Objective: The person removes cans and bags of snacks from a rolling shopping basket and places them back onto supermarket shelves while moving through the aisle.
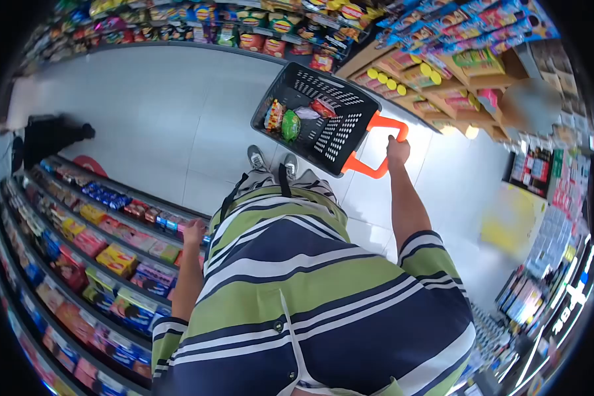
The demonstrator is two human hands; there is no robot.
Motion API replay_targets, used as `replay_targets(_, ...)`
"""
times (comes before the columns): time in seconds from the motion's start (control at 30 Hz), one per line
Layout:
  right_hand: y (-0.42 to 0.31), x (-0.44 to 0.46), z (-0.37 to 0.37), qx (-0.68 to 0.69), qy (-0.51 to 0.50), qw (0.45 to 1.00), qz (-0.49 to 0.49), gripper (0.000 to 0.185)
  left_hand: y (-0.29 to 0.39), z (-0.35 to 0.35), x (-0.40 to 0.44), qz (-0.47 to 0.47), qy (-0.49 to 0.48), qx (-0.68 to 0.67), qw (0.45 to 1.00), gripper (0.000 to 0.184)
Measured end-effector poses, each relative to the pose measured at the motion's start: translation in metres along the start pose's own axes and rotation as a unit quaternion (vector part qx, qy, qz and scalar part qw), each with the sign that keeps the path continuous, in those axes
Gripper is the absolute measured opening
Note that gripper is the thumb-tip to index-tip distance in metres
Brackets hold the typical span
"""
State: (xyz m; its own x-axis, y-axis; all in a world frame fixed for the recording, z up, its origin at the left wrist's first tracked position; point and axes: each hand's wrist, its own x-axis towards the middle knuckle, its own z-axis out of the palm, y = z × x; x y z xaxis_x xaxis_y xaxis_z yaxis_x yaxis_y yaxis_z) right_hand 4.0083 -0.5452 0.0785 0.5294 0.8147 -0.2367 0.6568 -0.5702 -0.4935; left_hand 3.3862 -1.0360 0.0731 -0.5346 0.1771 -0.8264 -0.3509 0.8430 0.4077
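Observation:
My right hand (397, 150) is closed around the orange handle (376, 173) of a black shopping basket (336, 96). The basket stands on the floor, tilted toward me. Inside it lie a green packet (290, 125), an orange-and-red packet (274, 115), a red packet (323, 108) and a whitish packet (305, 113). On my left, my left hand (193, 232) is at the top row of a shelf of small packs, beside some pink and blue ones. Its fingers look curled, and what they hold, if anything, is too small to make out.
Snack bags (251, 41) fill a shelf across the far side. A wooden rack (435, 86) with yellow-lidded tubs and hanging blue packets stands beyond the basket. The stepped shelf (112, 264) of boxed goods runs along my left. A person in dark clothes (46, 138) is at far left.

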Motion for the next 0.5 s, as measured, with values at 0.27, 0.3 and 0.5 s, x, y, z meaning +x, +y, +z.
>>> replay_targets(0.27,-0.045,-0.009,-0.034,0.318,-0.177,0.93,0.058,0.017,-0.092,0.104,-0.097,0.233,-0.062,0.172,0.955,0.039)
replay_targets(0.3,-0.044,-0.01,-0.035,0.328,-0.181,0.926,0.054,0.017,-0.095,0.114,-0.114,0.234,-0.058,0.174,0.955,0.04)
replay_targets(0.5,-0.068,-0.002,-0.012,0.357,-0.221,0.907,0.035,0.018,-0.084,0.155,-0.167,0.226,-0.046,0.174,0.957,0.043)
